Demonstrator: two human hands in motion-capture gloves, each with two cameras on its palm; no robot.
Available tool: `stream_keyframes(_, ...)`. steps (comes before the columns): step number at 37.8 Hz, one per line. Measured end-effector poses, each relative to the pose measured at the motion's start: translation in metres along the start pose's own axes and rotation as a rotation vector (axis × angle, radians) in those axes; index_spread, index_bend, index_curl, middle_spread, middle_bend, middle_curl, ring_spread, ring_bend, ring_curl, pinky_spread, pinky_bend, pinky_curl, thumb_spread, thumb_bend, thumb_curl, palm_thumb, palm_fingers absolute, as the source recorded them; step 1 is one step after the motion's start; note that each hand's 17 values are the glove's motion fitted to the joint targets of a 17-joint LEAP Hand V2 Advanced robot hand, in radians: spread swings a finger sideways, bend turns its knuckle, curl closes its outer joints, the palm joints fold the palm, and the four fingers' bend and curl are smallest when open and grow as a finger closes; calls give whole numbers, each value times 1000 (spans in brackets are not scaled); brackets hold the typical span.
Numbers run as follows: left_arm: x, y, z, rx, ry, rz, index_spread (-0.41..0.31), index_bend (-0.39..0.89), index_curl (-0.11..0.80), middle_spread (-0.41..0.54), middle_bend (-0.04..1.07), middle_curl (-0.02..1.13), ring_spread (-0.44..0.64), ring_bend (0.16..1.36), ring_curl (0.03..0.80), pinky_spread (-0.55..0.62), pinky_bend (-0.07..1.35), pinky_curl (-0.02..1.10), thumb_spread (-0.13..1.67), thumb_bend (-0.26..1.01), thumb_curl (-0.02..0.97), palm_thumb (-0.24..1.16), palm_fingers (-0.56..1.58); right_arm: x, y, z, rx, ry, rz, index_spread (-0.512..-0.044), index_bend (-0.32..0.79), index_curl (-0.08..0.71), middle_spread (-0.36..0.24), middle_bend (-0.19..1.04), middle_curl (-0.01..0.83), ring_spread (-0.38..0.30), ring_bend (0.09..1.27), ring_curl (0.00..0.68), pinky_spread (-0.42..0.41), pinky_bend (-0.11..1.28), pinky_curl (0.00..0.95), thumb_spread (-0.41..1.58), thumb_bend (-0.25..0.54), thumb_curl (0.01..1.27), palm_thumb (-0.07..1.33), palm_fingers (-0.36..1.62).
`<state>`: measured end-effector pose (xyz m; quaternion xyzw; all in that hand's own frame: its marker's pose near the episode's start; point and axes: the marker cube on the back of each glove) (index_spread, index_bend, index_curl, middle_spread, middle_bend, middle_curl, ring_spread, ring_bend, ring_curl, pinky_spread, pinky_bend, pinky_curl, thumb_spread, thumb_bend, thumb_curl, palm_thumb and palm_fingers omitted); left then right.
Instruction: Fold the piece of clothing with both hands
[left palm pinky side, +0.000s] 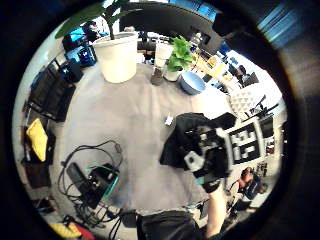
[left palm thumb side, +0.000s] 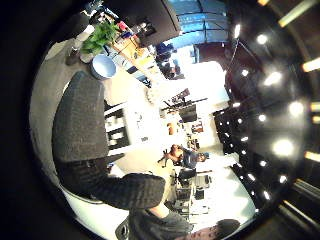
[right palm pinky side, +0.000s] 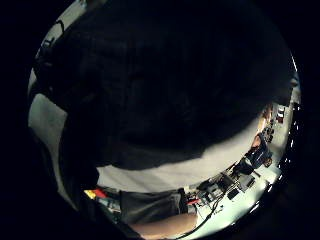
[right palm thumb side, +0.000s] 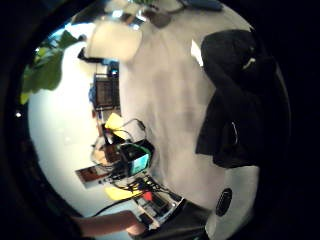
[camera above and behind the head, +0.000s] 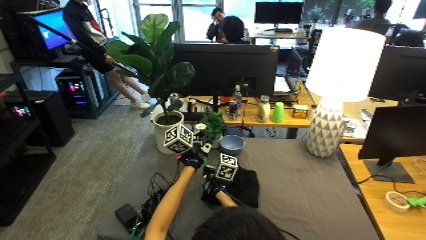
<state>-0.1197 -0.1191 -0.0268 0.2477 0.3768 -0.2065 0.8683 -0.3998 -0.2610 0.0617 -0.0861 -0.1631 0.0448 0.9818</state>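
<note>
1. One black, soft fabric garment (camera above and behind the head: 238, 185) is lying bunched on the grey desk (camera above and behind the head: 299, 185) under the right hand (camera above and behind the head: 216, 184), which is gripping it.
2. Raised beyond it, the left hand (camera above and behind the head: 193, 160) is holding nothing; I cannot tell whether its fingers are spread.
3. Folding is looking largely unfinished.
</note>
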Motion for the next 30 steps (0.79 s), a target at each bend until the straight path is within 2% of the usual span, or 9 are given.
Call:
stream_keyframes(2, -4, 3, -4, -2, -8, -2, -55, 224, 400, 91, 162, 287, 211, 489, 310, 221, 284, 346, 1449, 35, 211, 201, 381, -10, -1, 17, 10, -34, -51, -205, 37, 274, -124, 455, 535, -227, 792, 514, -254, 821, 523, 727, -26, 496, 1095, 1160)
stream_keyframes(5, -10, 4, -3, -15, -6, -12, -55, 216, 405, 85, 159, 288, 205, 481, 309, 219, 275, 345, 1453, 31, 212, 201, 386, -18, -2, 14, 82, -145, -140, -201, 19, 247, -114, 400, 520, -226, 812, 516, -259, 850, 525, 721, -32, 505, 1074, 1101)
stream_keyframes(6, -12, 3, -2, -19, -6, -16, -56, 213, 406, 88, 158, 288, 203, 479, 308, 219, 273, 345, 1454, 30, 212, 202, 388, -19, -2, 7, 97, -187, -165, -199, 18, 240, -105, 324, 495, -222, 821, 516, -258, 865, 526, 758, -52, 499, 1029, 1026)
stream_keyframes(8, -14, 3, 1, -26, -5, -22, -56, 209, 408, 87, 157, 288, 201, 474, 307, 217, 268, 344, 1457, 28, 213, 203, 392, -18, 2, -13, 126, -264, -199, -197, 16, 227, -94, 293, 489, -215, 834, 521, -257, 872, 528, 808, -46, 493, 1002, 1016)
stream_keyframes(11, -12, 3, 5, -36, -2, -31, -56, 202, 411, 87, 153, 287, 198, 468, 306, 215, 262, 343, 1460, 24, 214, 204, 396, -3, 4, -57, 198, -346, -225, -197, 13, 206, -74, 260, 477, -185, 791, 501, -255, 862, 518, 936, -66, 459, 889, 971)
stream_keyframes(13, -10, 3, 7, -42, -9, -34, -56, 197, 413, 87, 152, 286, 197, 464, 305, 215, 258, 343, 1461, 22, 215, 205, 399, 15, -7, -80, 225, -379, -224, -196, 24, 195, -64, 249, 471, -178, 779, 495, -248, 854, 509, 986, -51, 449, 857, 979)
stream_keyframes(16, -5, 3, 9, -53, -35, -33, -57, 196, 417, 86, 149, 284, 195, 460, 305, 214, 254, 342, 1462, 16, 216, 201, 402, 52, -29, -104, 266, -364, -177, -189, 47, 188, -55, 245, 465, -173, 747, 474, -242, 825, 489, 1053, -29, 439, 838, 1022)
stream_keyframes(21, 4, 3, 12, -85, -77, -26, -57, 195, 422, 86, 143, 279, 194, 461, 307, 213, 246, 341, 1462, 5, 215, 193, 408, 102, -24, -144, 313, -280, -82, -184, 60, 182, -46, 234, 461, -165, 721, 459, -223, 769, 466, 1133, -10, 435, 846, 1052)
stream_keyframes(30, 10, 3, 10, -88, -135, -14, -57, 191, 427, 90, 144, 272, 192, 457, 310, 213, 242, 343, 1451, -7, 217, 185, 410, 143, -26, -163, 348, -222, -11, -181, 70, 180, -40, 224, 461, -151, 669, 444, -188, 679, 438, 1203, -8, 435, 855, 1042)
